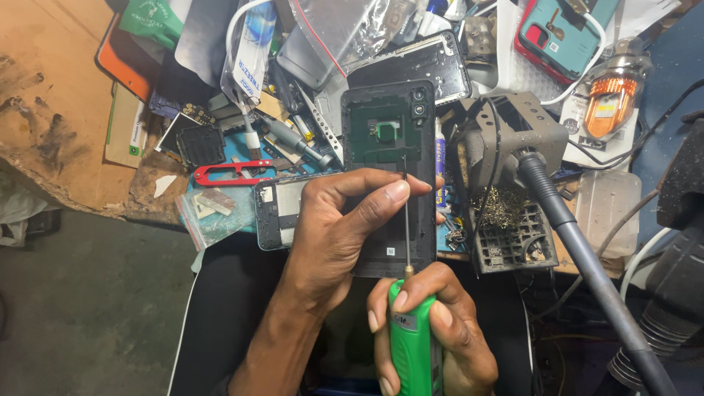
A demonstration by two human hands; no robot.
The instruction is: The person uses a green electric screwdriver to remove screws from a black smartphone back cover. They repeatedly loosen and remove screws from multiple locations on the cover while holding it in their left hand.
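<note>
We hold the opened phone body (389, 147) upright over the lap, just in front of the cluttered counter (44, 110). Our left hand (334, 235) wraps it from the left, its grip pinching the frame with the thumb laid across the lower half. Our right hand (433, 330) has its grip pressed together around the green screwdriver (413, 341), whose thin shaft rises along the phone's right side, the tip near mid-height. The rear cover is already off, exposing the green board and camera module; how many screws are left we cannot tell. The lower phone portion is hidden behind the left hand, and the screwdriver handle is cut off at the frame's bottom edge.
</note>
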